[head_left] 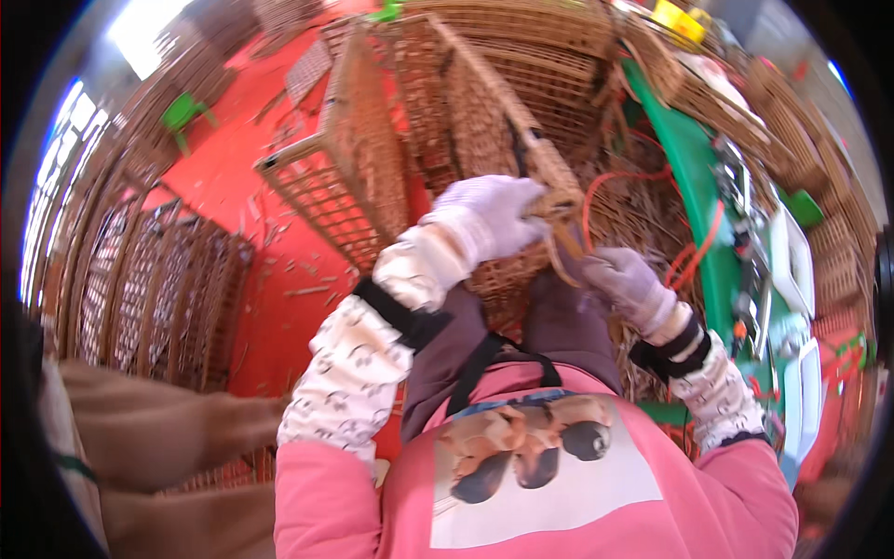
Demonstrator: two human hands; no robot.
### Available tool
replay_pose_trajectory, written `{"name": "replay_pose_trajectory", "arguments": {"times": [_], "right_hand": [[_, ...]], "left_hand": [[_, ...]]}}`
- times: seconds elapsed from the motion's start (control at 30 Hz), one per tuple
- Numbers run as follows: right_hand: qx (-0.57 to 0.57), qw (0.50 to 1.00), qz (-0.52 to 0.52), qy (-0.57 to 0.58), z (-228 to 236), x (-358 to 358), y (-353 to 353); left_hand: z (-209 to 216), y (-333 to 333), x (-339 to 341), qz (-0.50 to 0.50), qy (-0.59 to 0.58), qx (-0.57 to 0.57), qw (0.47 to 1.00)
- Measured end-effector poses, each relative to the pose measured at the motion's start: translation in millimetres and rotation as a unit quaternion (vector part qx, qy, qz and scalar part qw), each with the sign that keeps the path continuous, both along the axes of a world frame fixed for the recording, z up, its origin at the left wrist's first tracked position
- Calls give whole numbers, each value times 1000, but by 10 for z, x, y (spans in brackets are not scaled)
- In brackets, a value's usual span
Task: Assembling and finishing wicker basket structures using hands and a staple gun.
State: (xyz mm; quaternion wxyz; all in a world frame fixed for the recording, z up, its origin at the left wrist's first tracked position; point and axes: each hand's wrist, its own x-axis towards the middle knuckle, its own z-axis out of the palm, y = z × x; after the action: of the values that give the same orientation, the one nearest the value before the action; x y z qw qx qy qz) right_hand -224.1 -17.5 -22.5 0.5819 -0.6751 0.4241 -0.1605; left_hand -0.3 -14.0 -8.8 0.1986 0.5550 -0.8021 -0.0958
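A brown woven wicker basket (pixel 480 116) with open sides stands in front of me, its rim bar ending close to my lap. My left hand (pixel 489 219), in a pale lilac knit glove, is closed on the near end of that rim. A flat tan strip (pixel 566 240) runs from the rim end toward my right hand (pixel 629 284). The right hand, gloved the same way, is closed on the strip's lower end. Slight blur hides the fingertips. A lattice wicker panel (pixel 326 191) stands at the basket's left.
To my right runs a green bench (pixel 684 177) with metal tools and white trays (pixel 792 252). An orange hose (pixel 717 233) loops beside it. Stacked wicker baskets (pixel 158 289) stand left, near a green stool (pixel 182 116). A person's brown-trousered legs (pixel 177 429) reach in from the left. Scraps litter the red floor (pixel 279 242).
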Motion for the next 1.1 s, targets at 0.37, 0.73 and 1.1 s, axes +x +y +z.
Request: {"name": "replay_pose_trajectory", "arguments": {"times": [0.37, 0.73, 1.1], "right_hand": [[-406, 892, 149, -129, 103, -136, -112], [2, 907, 59, -417, -144, -66, -31], [-1, 878, 1, -478, -385, 25, 154]], "left_hand": [[103, -93, -73, -23, 93, 153, 984], [54, 115, 79, -26, 82, 54, 995], [-156, 356, 176, 31, 208, -23, 977]]}}
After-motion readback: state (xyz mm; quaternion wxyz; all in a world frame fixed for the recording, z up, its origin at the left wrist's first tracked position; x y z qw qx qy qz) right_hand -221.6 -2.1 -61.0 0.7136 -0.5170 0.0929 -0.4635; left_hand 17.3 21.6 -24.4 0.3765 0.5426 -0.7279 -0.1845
